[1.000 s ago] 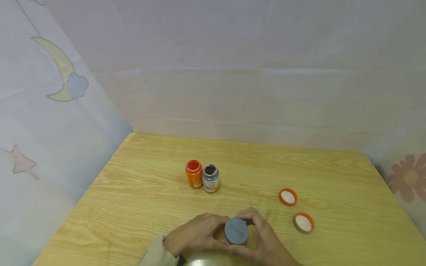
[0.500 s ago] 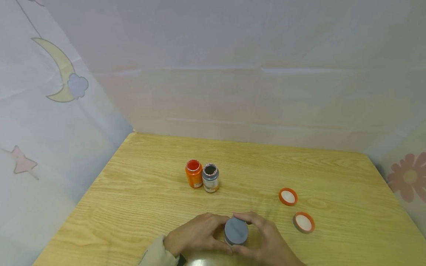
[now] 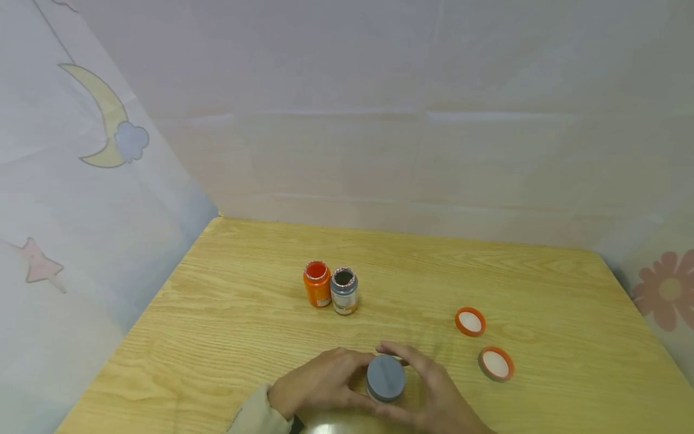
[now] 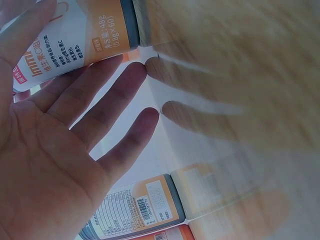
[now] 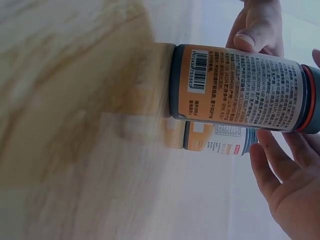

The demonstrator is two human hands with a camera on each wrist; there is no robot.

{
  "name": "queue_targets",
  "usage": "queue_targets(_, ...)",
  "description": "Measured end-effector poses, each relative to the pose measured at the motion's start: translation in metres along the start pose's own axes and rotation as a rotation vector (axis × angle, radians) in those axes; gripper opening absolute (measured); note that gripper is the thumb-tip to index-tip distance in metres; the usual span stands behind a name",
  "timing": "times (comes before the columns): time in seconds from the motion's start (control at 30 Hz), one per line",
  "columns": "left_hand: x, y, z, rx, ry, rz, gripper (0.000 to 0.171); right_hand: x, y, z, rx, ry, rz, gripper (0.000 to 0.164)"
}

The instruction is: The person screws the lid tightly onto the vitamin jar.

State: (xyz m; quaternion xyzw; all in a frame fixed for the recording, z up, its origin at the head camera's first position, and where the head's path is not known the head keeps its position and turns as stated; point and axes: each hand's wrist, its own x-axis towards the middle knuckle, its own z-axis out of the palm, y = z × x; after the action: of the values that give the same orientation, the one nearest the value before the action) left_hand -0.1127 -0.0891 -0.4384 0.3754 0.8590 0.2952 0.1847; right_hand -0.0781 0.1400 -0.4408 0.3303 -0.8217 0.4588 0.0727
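Note:
A grey-capped bottle with an orange and white label (image 5: 235,87) stands upright on the table near its front. My left hand (image 3: 322,383) holds its body between thumb and index finger; in the left wrist view the other fingers stretch out beside the bottle (image 4: 75,37). My right hand (image 3: 441,392) has its thumb and fingers curved round the grey cap (image 3: 385,378). A thin red ring shows between cap and body in the right wrist view. Behind stand an uncapped orange bottle (image 3: 317,286) and an uncapped grey bottle (image 3: 344,295), side by side.
Two lids lie insides up at the right: an orange-rimmed lid (image 3: 470,322) and, closer to me, a grey lid with an orange inner edge (image 3: 496,363). The wooden table (image 3: 228,337) ends at a pale cloth backdrop (image 3: 368,163) behind and at the left.
The fingers of my right hand have shifted left around the far side of the cap. My left hand and the bottle stay almost in place.

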Motion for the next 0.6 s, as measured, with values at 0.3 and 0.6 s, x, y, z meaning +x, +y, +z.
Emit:
queue_targets(0.3, 0.0005, -0.0006, -0.0023, -0.025, 0.002, 0.011, 0.053, 0.0011, 0.0041, 0.0005, 0.062, 0.015, -0.016, 0.062)
queue_targets(0.6, 0.0004, 0.0001, 0.0003, 0.010, 0.006, 0.011, 0.055, -0.0008, 0.0025, 0.0043, 0.064, 0.036, 0.079, 0.072)
